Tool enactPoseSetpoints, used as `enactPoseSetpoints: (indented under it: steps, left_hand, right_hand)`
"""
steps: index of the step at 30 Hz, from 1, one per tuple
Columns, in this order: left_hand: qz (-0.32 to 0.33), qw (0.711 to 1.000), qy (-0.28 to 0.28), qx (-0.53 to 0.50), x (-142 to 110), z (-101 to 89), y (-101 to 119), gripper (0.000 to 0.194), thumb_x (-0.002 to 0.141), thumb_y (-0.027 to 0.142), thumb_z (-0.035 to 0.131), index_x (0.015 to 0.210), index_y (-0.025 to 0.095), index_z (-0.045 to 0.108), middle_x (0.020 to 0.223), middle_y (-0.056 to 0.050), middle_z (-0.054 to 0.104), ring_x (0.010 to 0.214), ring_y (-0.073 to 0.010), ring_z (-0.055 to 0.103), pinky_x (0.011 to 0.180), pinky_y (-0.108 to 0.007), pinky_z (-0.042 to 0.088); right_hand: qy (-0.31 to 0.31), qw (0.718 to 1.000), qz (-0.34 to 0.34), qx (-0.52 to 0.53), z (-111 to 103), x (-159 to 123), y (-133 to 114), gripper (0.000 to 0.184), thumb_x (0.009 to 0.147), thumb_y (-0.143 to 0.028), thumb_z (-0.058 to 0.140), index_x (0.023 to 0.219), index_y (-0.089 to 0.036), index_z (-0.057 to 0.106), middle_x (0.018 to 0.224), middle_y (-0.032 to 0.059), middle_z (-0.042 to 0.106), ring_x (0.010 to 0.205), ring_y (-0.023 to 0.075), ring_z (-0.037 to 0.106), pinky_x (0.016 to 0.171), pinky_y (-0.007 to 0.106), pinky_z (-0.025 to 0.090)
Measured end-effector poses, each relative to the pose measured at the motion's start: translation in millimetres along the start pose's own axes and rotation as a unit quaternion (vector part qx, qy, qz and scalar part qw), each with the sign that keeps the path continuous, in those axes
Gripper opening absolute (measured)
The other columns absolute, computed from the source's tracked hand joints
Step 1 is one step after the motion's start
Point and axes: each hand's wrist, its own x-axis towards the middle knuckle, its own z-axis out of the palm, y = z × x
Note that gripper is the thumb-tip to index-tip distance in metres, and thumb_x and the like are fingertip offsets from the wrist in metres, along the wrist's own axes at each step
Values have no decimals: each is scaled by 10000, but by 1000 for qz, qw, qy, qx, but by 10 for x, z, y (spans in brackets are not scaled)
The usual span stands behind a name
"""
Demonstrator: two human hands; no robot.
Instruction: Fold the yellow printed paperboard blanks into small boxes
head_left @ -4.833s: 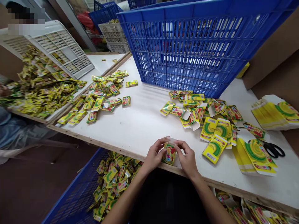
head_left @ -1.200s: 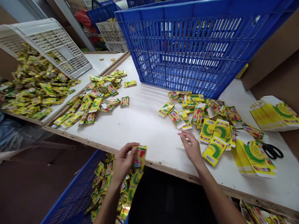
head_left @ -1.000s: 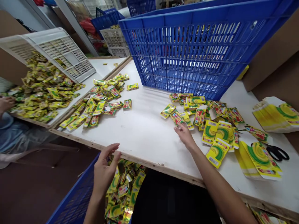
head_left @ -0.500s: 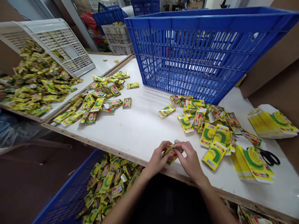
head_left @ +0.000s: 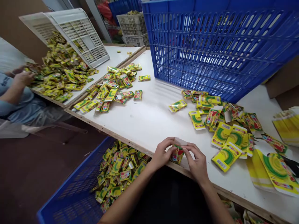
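Near the front edge of the white table [head_left: 149, 124], a small yellow-and-green carton [head_left: 177, 155] with red print is held between both hands. Its white flap [head_left: 181, 141] stands up at the far end. My left hand [head_left: 163, 152] grips the left side with thumb and fingers. On the right side, my right hand [head_left: 196, 159] pinches it, thumb near the flap's base. What the carton contains is hidden. Several similar cartons [head_left: 226, 157] lie to the right of my hands, beside flat stacked cartons [head_left: 275, 171].
A big blue crate [head_left: 201, 56] stands at the back. Below the table edge, another blue crate [head_left: 77, 183] holds many cartons. More cartons [head_left: 109, 90] are piled at left. Across a wooden strip, a co-worker's hand [head_left: 24, 77] is by a heap and a tipped white basket [head_left: 79, 34]. Black scissor handles [head_left: 293, 166] lie far right.
My view has swung left and down, bringing the co-worker's arm into sight. My hands have shifted along the carton, and its printed face and white flap now show more.
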Motion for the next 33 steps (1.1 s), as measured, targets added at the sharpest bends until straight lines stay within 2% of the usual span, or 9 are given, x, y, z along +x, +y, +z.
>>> enactPoseSetpoints:
  steps: [3,8,10,16,20,25,29,31,33]
  left_hand:
    - [0,999,15,-38,23,-2,8,293,855,227,603,1147,203,605,1017,-79,668,951,-205,643,859,-335,513]
    - [44,999,-9,31,13,-20,87,130,850,265,624,897,182,711,964,-91,694,958,-220,639,901,-358,490]
    - [40,999,-4,33,4,-16,99,136,842,271,636,912,184,714,975,-93,697,952,-220,642,891,-354,493]
    - [-5,999,39,32,55,55,75,156,834,302,643,900,181,714,902,-77,689,855,-197,625,797,-304,501]
    - [-14,999,38,32,109,55,83,147,834,303,641,852,180,719,838,-56,687,798,-182,615,742,-282,489]
    - [3,1000,7,-7,78,9,34,149,834,297,651,872,182,738,875,-68,691,857,-198,644,807,-320,500]
    - [5,1000,-6,-3,54,14,31,169,830,312,652,872,180,748,860,-78,708,838,-207,655,788,-334,516]
    - [15,999,16,25,15,-71,94,173,840,314,635,881,188,747,870,-79,711,848,-214,654,794,-341,517]
    - [23,995,60,73,-75,-292,198,175,859,312,604,888,207,740,888,-72,708,870,-220,648,816,-347,510]
  right_hand:
    - [53,999,3,13,49,-4,8,199,895,-312,575,1051,-210,642,996,72,682,893,206,644,806,363,523]
    - [9,998,-70,-4,51,-59,43,113,874,-283,617,953,-238,685,991,60,713,971,225,652,883,403,518]
    - [20,997,-75,-12,54,-70,34,119,869,-282,626,960,-235,685,987,63,715,956,225,656,875,407,522]
    - [56,997,-9,-49,78,0,-47,174,875,-353,596,911,-210,689,857,48,715,785,197,633,749,353,522]
    - [53,997,18,-54,48,60,-57,177,867,-373,604,861,-215,683,814,28,710,766,192,618,752,348,505]
    - [33,999,-27,-19,59,-16,7,153,898,-333,575,899,-227,684,878,43,709,855,207,637,792,370,511]
    - [22,998,-59,-13,80,-84,33,137,898,-304,576,933,-238,690,917,57,704,902,218,639,813,389,517]
    - [15,998,-48,-23,22,-73,47,174,902,-316,564,1006,-235,678,960,64,698,874,210,636,779,375,520]
    - [51,997,-26,-56,-107,-22,82,245,897,-345,560,1092,-226,647,1013,77,683,829,203,622,733,361,515]
